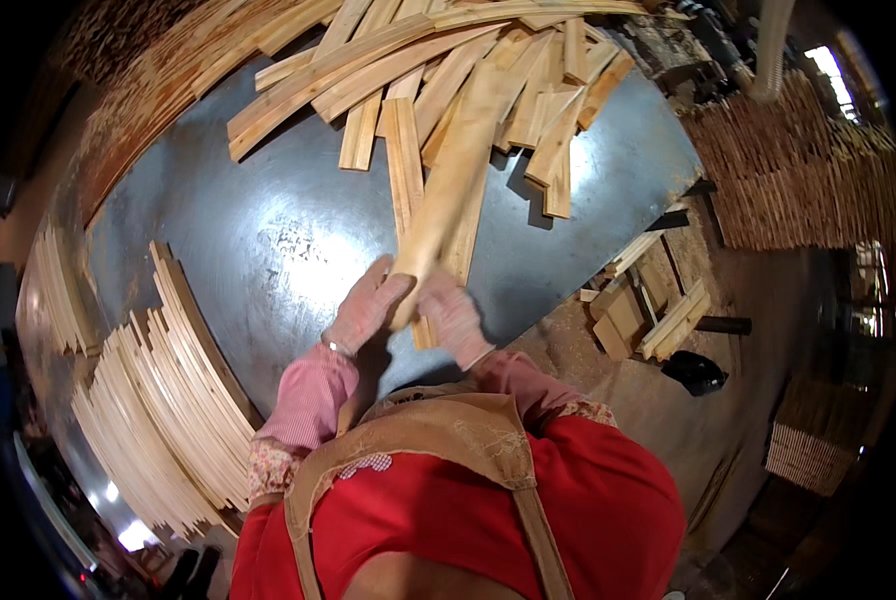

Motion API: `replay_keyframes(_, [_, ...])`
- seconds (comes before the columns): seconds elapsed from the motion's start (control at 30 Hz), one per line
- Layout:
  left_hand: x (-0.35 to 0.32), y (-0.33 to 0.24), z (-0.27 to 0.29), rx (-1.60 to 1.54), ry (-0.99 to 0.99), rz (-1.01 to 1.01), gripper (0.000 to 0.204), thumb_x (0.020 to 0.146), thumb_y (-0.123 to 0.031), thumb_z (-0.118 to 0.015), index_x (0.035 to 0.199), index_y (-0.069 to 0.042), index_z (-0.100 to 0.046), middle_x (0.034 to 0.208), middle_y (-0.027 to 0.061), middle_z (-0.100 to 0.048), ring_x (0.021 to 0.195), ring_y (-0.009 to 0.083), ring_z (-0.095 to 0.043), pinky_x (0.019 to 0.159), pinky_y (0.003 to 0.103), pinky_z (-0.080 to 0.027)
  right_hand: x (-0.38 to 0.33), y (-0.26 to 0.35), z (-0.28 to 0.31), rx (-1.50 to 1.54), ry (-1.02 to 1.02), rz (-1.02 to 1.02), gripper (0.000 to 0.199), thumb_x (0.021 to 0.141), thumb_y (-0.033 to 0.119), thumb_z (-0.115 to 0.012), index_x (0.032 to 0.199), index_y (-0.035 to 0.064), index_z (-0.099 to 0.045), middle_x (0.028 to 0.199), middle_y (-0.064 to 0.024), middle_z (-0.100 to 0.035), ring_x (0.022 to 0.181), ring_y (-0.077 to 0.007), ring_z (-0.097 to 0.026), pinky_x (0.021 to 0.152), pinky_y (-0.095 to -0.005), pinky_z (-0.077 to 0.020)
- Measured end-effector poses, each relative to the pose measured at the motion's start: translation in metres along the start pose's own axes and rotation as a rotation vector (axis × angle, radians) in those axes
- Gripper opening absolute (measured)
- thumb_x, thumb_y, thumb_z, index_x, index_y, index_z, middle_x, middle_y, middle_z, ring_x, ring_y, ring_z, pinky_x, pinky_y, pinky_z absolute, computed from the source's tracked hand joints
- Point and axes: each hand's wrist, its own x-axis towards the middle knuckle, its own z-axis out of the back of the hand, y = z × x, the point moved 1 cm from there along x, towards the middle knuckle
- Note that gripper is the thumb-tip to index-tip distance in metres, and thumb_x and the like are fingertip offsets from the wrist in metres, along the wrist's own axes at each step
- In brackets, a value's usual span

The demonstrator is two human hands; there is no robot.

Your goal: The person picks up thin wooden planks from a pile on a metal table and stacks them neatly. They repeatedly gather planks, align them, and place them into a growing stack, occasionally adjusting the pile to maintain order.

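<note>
A wooden board [453,170], smeared by motion, slants from near my body up toward the pile of boards. My left hand [368,303], in a pale glove, grips its near end from the left side. On the right side of that same end is my gloved right hand [454,315], closed against the board; its fingertips are partly hidden. Beneath the held board, another board [404,150] lies with its near end poking out between my hands. Farther off, many loose boards [363,75] overlap on the metal tabletop [268,190].
Neatly stacked strips [158,420] stand at the left near side of the table, with a smaller stack [65,290] beyond. Long planks [158,105] line the far left edge. Offcuts [648,315] and a black object [695,372] sit low on the right, before large wood stacks [783,165].
</note>
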Motion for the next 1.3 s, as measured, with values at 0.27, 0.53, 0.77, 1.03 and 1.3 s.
replay_keyframes(0.27, [-0.111, 0.093, 0.054, 0.604, -0.528, 0.039, 0.045, 0.086, -0.030, -0.084, 0.117, 0.001, -0.074, 0.102, 0.0170, -0.074, 0.100, 0.0312, -0.067, 0.092, 0.044, -0.053, 0.166, -0.028, 0.074, -0.878, -0.318, -0.069, 0.079, 0.092, 0.042, -0.078, 0.154, 0.0020, -0.052, 0.119, -0.0228, -0.076, 0.113, -0.0395, -0.071, 0.098, -0.0470, -0.0540])
replay_keyframes(0.53, [-0.225, 0.162, 0.106, 1.156, -1.039, 0.298, 0.070, 0.083, -0.021, -0.085, 0.146, -0.008, -0.058, 0.130, 0.0210, -0.063, 0.125, 0.0401, -0.059, 0.109, 0.055, -0.046, 0.147, -0.019, 0.035, -0.225, -0.066, -0.202, 0.051, 0.095, 0.028, -0.078, 0.137, 0.0023, -0.064, 0.109, -0.0139, -0.076, 0.095, -0.0248, -0.073, 0.088, -0.0378, -0.0563])
replay_keyframes(0.77, [-0.098, 0.066, 0.045, -0.181, -0.328, 0.102, 0.069, 0.091, -0.017, -0.073, 0.150, 0.009, -0.049, 0.119, 0.0188, -0.071, 0.102, 0.0327, -0.071, 0.093, 0.041, -0.058, 0.000, 0.070, -0.113, -1.092, 0.612, 0.470, 0.069, 0.086, 0.034, -0.085, 0.142, 0.0030, -0.058, 0.129, -0.0171, -0.070, 0.121, -0.0315, -0.066, 0.103, -0.0436, -0.0534])
replay_keyframes(1.03, [-0.136, 0.167, 0.100, -0.971, -0.442, 0.292, 0.042, 0.098, -0.010, -0.071, 0.135, 0.005, -0.061, 0.097, 0.0086, -0.070, 0.076, 0.0165, -0.065, 0.078, 0.035, -0.062, 0.029, -0.029, -0.047, -1.251, 0.004, 0.206, 0.086, 0.076, 0.025, -0.086, 0.150, 0.0006, -0.050, 0.131, -0.0278, -0.062, 0.122, -0.0462, -0.061, 0.106, -0.0500, -0.0511])
replay_keyframes(1.3, [-0.132, 0.172, 0.081, -0.117, -0.418, 0.212, 0.072, 0.100, -0.049, -0.065, 0.153, -0.001, -0.055, 0.151, 0.0238, -0.059, 0.143, 0.0366, -0.053, 0.120, 0.041, -0.041, -0.080, -0.034, -0.179, -1.047, 0.569, -0.108, 0.091, 0.088, 0.017, -0.075, 0.166, -0.0011, -0.031, 0.154, -0.0254, -0.054, 0.136, -0.0338, -0.058, 0.116, -0.0390, -0.0454])
